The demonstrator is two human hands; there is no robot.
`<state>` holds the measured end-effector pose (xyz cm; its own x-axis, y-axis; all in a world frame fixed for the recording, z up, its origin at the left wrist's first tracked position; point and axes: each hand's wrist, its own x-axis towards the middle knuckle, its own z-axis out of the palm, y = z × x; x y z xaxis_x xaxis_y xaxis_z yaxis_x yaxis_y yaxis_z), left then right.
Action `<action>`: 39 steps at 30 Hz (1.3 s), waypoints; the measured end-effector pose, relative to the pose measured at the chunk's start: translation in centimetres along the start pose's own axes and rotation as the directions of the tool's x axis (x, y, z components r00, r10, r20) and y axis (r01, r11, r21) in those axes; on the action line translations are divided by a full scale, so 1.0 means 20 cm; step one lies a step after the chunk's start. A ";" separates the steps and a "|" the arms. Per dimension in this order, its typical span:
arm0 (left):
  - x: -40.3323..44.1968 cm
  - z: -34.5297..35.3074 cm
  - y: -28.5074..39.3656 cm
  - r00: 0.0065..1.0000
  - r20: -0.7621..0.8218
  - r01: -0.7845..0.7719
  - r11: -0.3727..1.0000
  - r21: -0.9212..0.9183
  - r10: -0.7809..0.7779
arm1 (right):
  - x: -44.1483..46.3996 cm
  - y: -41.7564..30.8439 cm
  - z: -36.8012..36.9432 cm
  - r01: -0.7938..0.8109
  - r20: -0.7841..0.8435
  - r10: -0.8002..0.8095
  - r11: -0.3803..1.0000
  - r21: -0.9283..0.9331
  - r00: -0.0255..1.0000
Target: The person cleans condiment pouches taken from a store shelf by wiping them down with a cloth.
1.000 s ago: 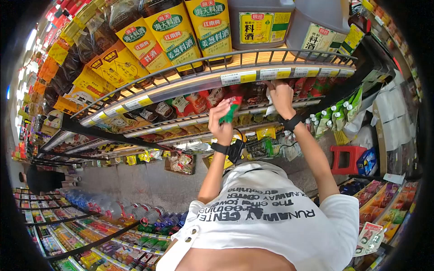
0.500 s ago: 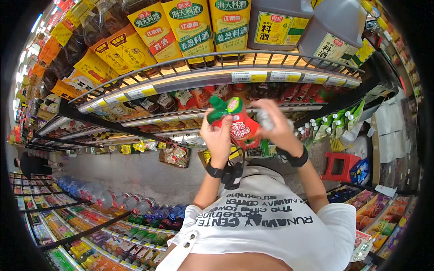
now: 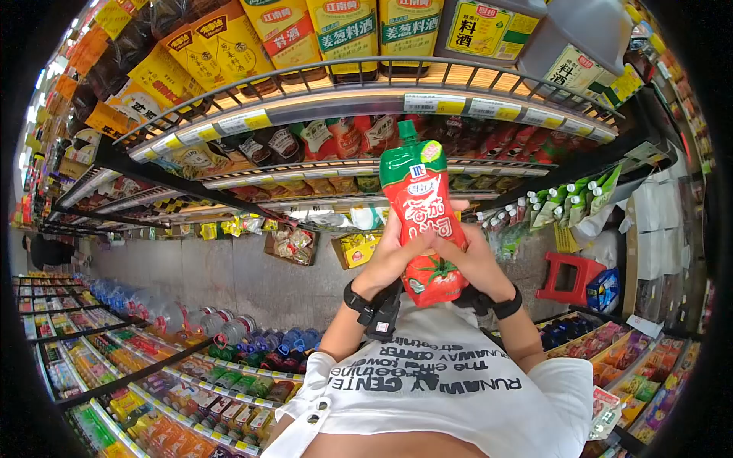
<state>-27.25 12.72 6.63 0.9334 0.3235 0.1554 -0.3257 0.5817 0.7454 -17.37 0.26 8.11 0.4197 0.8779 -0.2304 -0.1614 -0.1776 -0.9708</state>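
A red ketchup pouch (image 3: 416, 179) with a green top and green screw cap stands upright in front of my chest, its printed front facing me. My left hand (image 3: 388, 258) grips its left side, and my right hand (image 3: 482, 263) grips its right side. Both thumbs press on the pouch's front and meet near its middle, covering some of the lettering. Most of the other fingers are hidden behind it. Beyond the cap, similar red and green pouches (image 3: 317, 139) sit on the shelf below the cooking wine.
Cooking wine bottles (image 3: 343, 34) and large jugs (image 3: 489, 30) stand behind a wire rail (image 3: 366, 69) ahead. Open cartons (image 3: 292, 248) sit on the floor below. A red stool (image 3: 563, 278) is at the right; large water bottles (image 3: 172, 313) line the left.
The pouch has turned from tilted to upright and come nearer my chest. My right hand, blurred beside it before, now grips it together with my left hand.
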 end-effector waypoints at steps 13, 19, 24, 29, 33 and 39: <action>-0.06 0.10 0.06 0.971 0.019 0.235 0.937 -0.258 -0.238 | -0.13 -0.45 -0.05 0.367 -0.476 -0.800 0.594 -0.716 0.366; -0.11 0.16 0.16 0.951 0.008 0.304 0.927 -0.218 -0.310 | -0.06 -0.41 0.01 0.606 0.091 -0.860 0.275 -0.747 0.503; -0.13 0.14 0.11 0.944 -0.150 0.268 0.947 -0.177 -0.295 | -0.05 -0.36 0.06 0.590 0.123 -0.780 0.351 -0.727 0.614; -0.13 0.18 0.09 0.965 -0.187 0.173 0.982 -0.074 -0.184 | -0.05 -0.38 0.09 0.450 0.222 -0.601 0.259 -0.854 0.768; -0.16 0.15 0.06 0.956 -0.271 0.179 0.957 0.228 -0.114 | -0.05 -0.37 0.10 0.514 0.344 -0.574 0.162 -0.842 0.744; -0.13 0.21 0.07 0.930 -0.358 0.149 0.975 0.163 -0.083 | -0.10 -0.35 0.08 0.562 0.384 -0.539 0.211 -0.800 0.750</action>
<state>-29.48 9.61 9.91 0.8413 0.5197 -0.1488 -0.1535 0.4936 0.8560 -18.56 0.43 15.55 0.0583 0.9247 0.3761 0.9163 0.1000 -0.3879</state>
